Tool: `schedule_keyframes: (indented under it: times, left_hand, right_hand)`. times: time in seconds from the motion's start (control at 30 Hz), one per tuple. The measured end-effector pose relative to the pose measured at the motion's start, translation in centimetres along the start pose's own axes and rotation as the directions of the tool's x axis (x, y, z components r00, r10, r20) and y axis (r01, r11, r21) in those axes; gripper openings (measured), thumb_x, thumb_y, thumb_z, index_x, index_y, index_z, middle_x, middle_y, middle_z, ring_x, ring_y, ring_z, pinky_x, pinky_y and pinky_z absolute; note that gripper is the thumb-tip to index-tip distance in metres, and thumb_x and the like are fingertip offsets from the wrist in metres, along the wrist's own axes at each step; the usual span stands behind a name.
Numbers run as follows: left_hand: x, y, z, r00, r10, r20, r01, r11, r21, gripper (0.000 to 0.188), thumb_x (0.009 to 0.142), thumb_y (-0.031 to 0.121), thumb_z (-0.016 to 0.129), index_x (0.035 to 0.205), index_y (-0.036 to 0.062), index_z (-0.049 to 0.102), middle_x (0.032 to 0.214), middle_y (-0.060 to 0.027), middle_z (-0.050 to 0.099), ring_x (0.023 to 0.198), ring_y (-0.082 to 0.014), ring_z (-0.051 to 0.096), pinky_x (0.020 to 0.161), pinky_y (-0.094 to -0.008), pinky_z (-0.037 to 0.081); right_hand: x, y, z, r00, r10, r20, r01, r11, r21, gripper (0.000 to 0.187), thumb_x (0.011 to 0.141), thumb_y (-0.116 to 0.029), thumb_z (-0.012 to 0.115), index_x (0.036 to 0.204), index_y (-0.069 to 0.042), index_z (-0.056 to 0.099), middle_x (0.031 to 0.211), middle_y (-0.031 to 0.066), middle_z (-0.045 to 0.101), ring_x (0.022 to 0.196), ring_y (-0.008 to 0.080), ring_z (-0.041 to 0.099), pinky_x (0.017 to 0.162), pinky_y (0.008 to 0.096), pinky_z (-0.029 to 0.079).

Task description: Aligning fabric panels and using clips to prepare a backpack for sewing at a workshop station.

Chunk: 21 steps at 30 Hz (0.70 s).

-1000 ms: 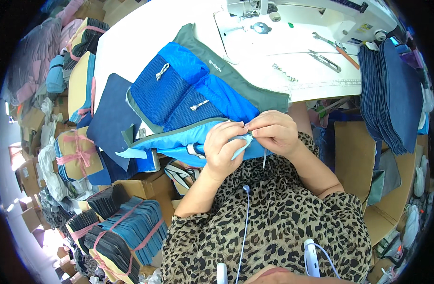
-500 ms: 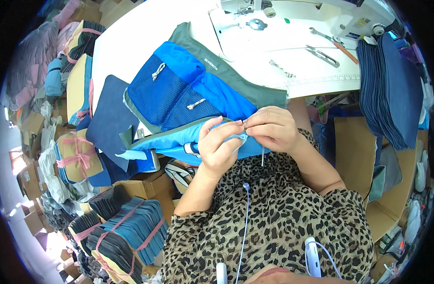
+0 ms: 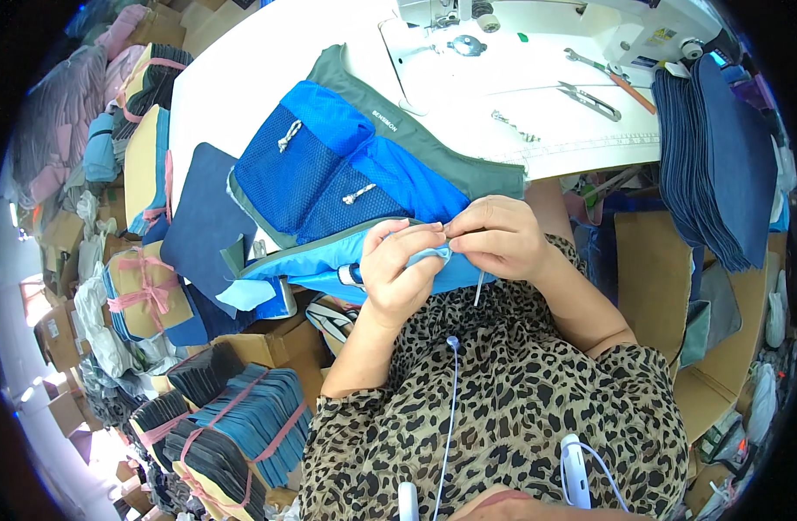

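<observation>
A partly sewn blue fabric bag piece (image 3: 329,165) with mesh pockets, short cord pulls and a grey-green band (image 3: 416,139) lies over the table's near edge and hangs toward my lap. My left hand (image 3: 403,269) is closed on the light blue lining (image 3: 320,260) at its near edge, thumb and fingers pinched. Right beside it, my right hand (image 3: 496,236) pinches the same edge, fingertips nearly touching the left ones. Whatever small part sits between the fingertips is hidden. A thin pale cord (image 3: 479,291) dangles below the right hand.
A sewing machine (image 3: 668,35) stands on the white table (image 3: 468,95). Thread snips (image 3: 591,100) and an orange-handled tool (image 3: 628,89) lie there. Stacked navy panels (image 3: 720,165) hang at the right edge. Cardboard boxes (image 3: 646,286) and tied fabric bundles (image 3: 242,408) surround me.
Both hands stay pinched at nearly the same spot, with only small finger shifts. The light blue flap at the bag piece's left end has turned and shows more of its face.
</observation>
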<state>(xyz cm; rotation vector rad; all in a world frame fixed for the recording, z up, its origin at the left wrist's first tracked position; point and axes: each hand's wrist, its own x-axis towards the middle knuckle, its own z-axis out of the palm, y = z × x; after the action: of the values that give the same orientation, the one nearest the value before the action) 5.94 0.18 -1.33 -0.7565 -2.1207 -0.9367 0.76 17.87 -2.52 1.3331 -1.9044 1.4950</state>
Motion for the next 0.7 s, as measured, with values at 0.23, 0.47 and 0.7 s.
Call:
schedule_keyframes:
  times: [0.23,0.47,0.7]
  left_hand:
    - [0.3,0.1,0.0,0.998,-0.053,0.031,0.055,0.997,-0.057,0.015,0.061,0.003,0.065,0.072,0.0099,0.057,0.089,-0.0047,0.065,0.083,-0.0189,0.064,0.076,-0.0350,0.047]
    - [0.4,-0.2,-0.2,0.998,-0.005,0.066,0.009,0.998,-0.063,0.022,0.063,-0.001,0.069,0.077,0.0087,0.055,0.086,-0.0075,0.063,0.078,-0.0231,0.065,0.074,-0.0374,0.048]
    - [0.1,-0.4,0.1,0.998,-0.052,0.020,0.054,0.995,-0.082,0.015,0.061,0.002,0.067,0.073,0.0083,0.059,0.088,-0.0064,0.065,0.079,-0.0203,0.063,0.074,-0.0361,0.048]
  right_hand:
    - [-0.5,0.4,0.4,0.997,0.008,-0.075,-0.005,0.999,0.034,0.017,0.065,-0.002,0.069,0.080,-0.007,0.061,0.083,0.0043,0.064,0.072,0.0200,0.063,0.061,0.0302,0.050]
    - [-1.1,0.7,0.6,0.993,0.056,-0.105,-0.049,0.996,0.074,0.018,0.066,-0.001,0.069,0.080,-0.007,0.060,0.082,0.0042,0.065,0.073,0.0188,0.064,0.061,0.0297,0.050]
    - [-0.1,-0.1,-0.1,0.991,0.110,-0.076,-0.106,0.993,0.053,0.020,0.066,0.000,0.068,0.083,-0.008,0.062,0.081,0.0040,0.066,0.072,0.0197,0.064,0.061,0.0294,0.050]
